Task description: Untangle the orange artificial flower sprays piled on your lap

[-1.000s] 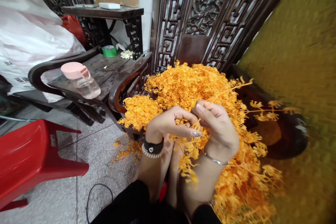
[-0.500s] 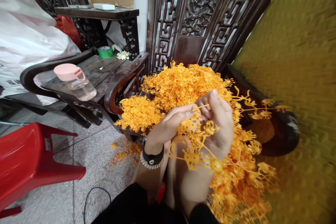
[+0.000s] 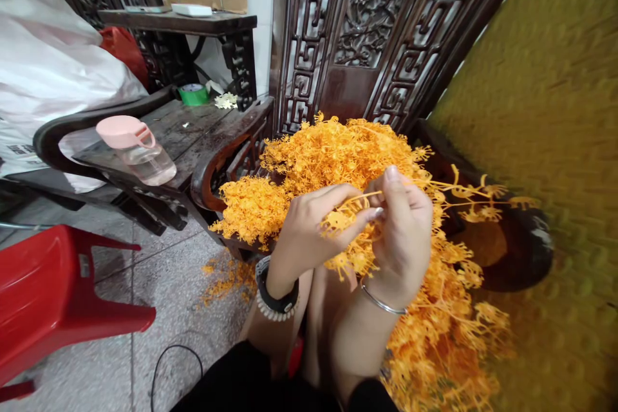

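A big heap of orange plastic flower sprigs lies on a dark carved wooden seat in front of me. My left hand, with a black watch and bead bracelet at the wrist, pinches an orange sprig between thumb and fingers. My right hand, wearing a thin bangle, is closed on the same sprig's thin stem, fingers touching the left hand's fingertips. More orange sprigs spill down to the right of my forearms.
A red plastic stool stands at the left. A clear bottle with a pink lid lies on the dark wooden chair, with green tape behind it. White bags fill the far left. A black cable lies on the tiled floor.
My right hand rolled from palm-up back to knuckles-up. The sprig cluster that hung below both hands is now drawn up between the fingertips. The heap has not moved.
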A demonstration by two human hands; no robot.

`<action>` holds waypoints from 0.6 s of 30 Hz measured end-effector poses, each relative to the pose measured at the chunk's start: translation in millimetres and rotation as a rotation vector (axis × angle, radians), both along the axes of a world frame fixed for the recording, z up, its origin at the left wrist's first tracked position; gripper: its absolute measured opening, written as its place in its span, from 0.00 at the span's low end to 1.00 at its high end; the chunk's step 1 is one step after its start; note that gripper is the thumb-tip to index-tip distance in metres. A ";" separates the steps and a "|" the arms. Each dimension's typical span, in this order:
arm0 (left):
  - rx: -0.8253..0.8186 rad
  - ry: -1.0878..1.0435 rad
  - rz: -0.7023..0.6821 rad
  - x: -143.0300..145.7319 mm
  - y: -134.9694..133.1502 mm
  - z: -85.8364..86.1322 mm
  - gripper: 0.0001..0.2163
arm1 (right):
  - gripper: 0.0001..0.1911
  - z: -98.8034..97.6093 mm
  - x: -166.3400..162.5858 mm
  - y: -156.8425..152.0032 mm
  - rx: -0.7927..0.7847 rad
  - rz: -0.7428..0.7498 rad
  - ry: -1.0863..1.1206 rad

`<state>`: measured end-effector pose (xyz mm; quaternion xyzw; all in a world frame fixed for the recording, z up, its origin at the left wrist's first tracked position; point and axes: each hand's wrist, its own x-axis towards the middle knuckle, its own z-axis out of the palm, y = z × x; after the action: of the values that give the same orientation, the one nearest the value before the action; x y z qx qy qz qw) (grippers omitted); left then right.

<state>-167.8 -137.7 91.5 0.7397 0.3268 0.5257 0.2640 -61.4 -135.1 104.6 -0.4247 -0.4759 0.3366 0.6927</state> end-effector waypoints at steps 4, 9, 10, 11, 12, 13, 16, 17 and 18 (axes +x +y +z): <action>0.061 -0.080 0.004 -4.4 9.5 -7.9 0.07 | 0.21 -2.0 -0.1 0.8 -0.015 0.016 0.011; 0.113 -0.073 0.093 -12.3 12.5 -10.0 0.23 | 0.21 -2.1 1.4 2.5 0.006 -0.058 -0.017; 0.174 -0.079 0.083 -13.8 12.3 -9.8 0.24 | 0.22 -2.0 1.9 2.6 0.018 -0.078 -0.024; 0.238 -0.080 0.053 -15.2 12.2 -9.7 0.24 | 0.22 -2.1 2.3 2.8 0.029 -0.093 -0.031; 0.285 -0.072 0.022 -16.5 12.1 -9.7 0.23 | 0.22 -2.2 2.7 2.9 0.034 -0.100 -0.040; 0.309 -0.048 0.003 -17.5 12.1 -9.9 0.21 | 0.22 -2.5 3.0 3.0 0.036 -0.100 -0.051; 0.278 0.053 0.002 -18.8 12.7 -10.8 0.16 | 0.22 -3.9 3.6 3.7 0.021 -0.084 -0.083; 0.260 0.068 0.015 -18.5 13.2 -11.0 0.15 | 0.22 -4.4 3.8 4.1 0.017 -0.074 -0.087; 0.244 0.072 0.030 -18.0 13.8 -11.3 0.14 | 0.22 -4.8 4.0 4.5 0.017 -0.064 -0.081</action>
<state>-185.7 -123.9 80.2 0.7797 0.2809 0.5385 0.1522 -57.4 -130.6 99.8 -0.4469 -0.4926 0.2930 0.6869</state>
